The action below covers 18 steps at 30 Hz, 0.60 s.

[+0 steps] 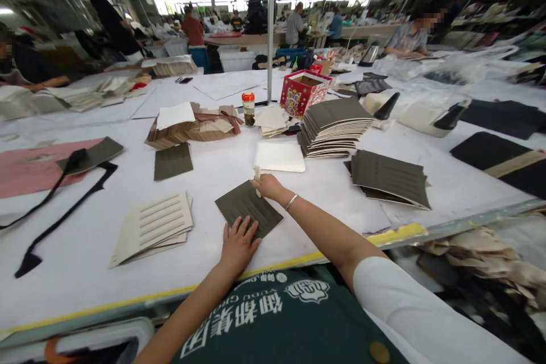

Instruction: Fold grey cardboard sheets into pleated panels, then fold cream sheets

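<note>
A dark grey-green fabric panel [243, 205] lies on the white table in front of me. My left hand [240, 243] rests flat on its near edge with the fingers spread. At the panel's far right edge, my right hand [269, 186] is closed around a small pale tool [257, 175], which stands roughly upright against the panel; most of it is hidden by the fingers. To the left sits a small stack of cream panels [160, 219] with raised stripes. On the right are a stack of striped dark panels [390, 178] and a taller dark stack [335, 119].
A white sheet pile [279, 157], a red box [303, 91], a jar with an orange lid [248, 109] and a metal pole [270, 34] stand beyond the hands. Black straps [68, 213] lie left. Yellow tape [294, 262] marks the near edge. Several people work farther back.
</note>
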Tool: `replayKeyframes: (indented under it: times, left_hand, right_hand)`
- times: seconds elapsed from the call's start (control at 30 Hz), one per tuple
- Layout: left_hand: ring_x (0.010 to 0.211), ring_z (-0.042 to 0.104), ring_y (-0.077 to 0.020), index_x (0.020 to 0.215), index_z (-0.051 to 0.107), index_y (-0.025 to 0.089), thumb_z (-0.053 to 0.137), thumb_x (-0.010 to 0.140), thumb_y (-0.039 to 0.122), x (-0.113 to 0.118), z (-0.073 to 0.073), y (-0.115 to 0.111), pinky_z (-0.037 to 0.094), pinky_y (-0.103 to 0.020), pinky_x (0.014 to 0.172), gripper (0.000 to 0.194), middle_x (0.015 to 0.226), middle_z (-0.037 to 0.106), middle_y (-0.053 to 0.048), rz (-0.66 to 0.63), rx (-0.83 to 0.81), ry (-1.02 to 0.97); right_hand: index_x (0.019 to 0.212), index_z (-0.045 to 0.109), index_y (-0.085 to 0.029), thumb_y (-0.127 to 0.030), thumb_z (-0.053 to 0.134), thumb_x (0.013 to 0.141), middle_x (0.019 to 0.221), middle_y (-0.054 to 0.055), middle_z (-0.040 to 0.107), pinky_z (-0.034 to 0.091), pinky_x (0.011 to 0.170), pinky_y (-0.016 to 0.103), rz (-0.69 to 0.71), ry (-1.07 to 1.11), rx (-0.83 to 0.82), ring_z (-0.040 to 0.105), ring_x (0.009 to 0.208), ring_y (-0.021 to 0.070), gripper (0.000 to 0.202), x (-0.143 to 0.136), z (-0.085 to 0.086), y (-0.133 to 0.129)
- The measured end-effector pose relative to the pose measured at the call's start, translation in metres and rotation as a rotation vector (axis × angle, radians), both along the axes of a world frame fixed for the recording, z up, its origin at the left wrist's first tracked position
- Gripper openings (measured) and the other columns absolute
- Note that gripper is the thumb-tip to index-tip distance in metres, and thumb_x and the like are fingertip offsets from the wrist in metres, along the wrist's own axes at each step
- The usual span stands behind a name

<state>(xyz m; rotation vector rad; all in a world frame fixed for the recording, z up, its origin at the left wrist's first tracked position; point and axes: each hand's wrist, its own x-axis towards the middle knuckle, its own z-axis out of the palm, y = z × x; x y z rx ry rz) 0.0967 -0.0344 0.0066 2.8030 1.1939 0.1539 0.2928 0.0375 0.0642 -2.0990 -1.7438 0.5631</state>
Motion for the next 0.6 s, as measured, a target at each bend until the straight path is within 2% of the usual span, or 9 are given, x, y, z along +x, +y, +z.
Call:
replayKeyframes:
  times: [0.17,0.33,0.43,0.5,0.6]
  left_hand:
    - [0.119,0.041,-0.0296,0.121,0.051,0.031,0.050,0.083,0.040,0.004,0.008,0.006,0.023,-0.056,0.101,0.039,0.129,0.050,-0.003,-0.032,-0.012,0.007]
    - [0.116,0.042,-0.0304,0.120,0.053,0.029,0.053,0.081,0.039,0.009,0.010,0.011,0.028,-0.053,0.099,0.041,0.128,0.051,-0.005,-0.031,-0.022,0.003]
    - [0.116,0.042,-0.0308,0.121,0.052,0.028,0.052,0.081,0.040,0.011,0.010,0.008,0.029,-0.053,0.098,0.042,0.127,0.051,-0.005,-0.022,-0.030,-0.003]
    - [0.116,0.042,-0.0312,0.122,0.051,0.028,0.052,0.081,0.040,0.011,0.009,0.006,0.030,-0.053,0.097,0.042,0.127,0.051,-0.005,-0.016,-0.034,-0.012]
    - [0.114,0.044,-0.0310,0.120,0.052,0.027,0.054,0.080,0.040,0.006,0.008,0.011,0.032,-0.051,0.096,0.043,0.126,0.052,-0.006,-0.042,-0.050,-0.041]
  right_hand:
    - [0.072,0.064,-0.012,-0.037,0.040,0.087,0.060,0.007,0.064,0.042,0.063,0.022,0.058,-0.011,-0.068,0.062,0.068,0.0164,0.038,0.007,0.010,0.002]
    - [0.092,0.062,-0.011,-0.042,0.030,0.091,0.087,0.012,0.067,0.041,0.075,0.022,-0.016,-0.019,0.105,0.061,0.084,0.0165,0.044,-0.009,-0.004,0.006]
    - [0.097,0.060,-0.009,-0.040,0.032,0.091,0.098,0.016,0.064,0.039,0.081,0.025,-0.087,-0.018,0.096,0.059,0.094,0.0198,0.042,-0.019,-0.014,0.007]
    - [0.093,0.061,-0.009,-0.039,0.036,0.088,0.100,0.017,0.063,0.039,0.084,0.028,-0.112,0.066,0.022,0.057,0.098,0.0226,0.039,-0.018,-0.015,0.003]
    - [0.077,0.062,-0.010,-0.037,0.047,0.082,0.091,0.017,0.065,0.041,0.082,0.032,-0.143,0.217,-0.070,0.058,0.093,0.0254,0.031,0.002,-0.013,-0.012]
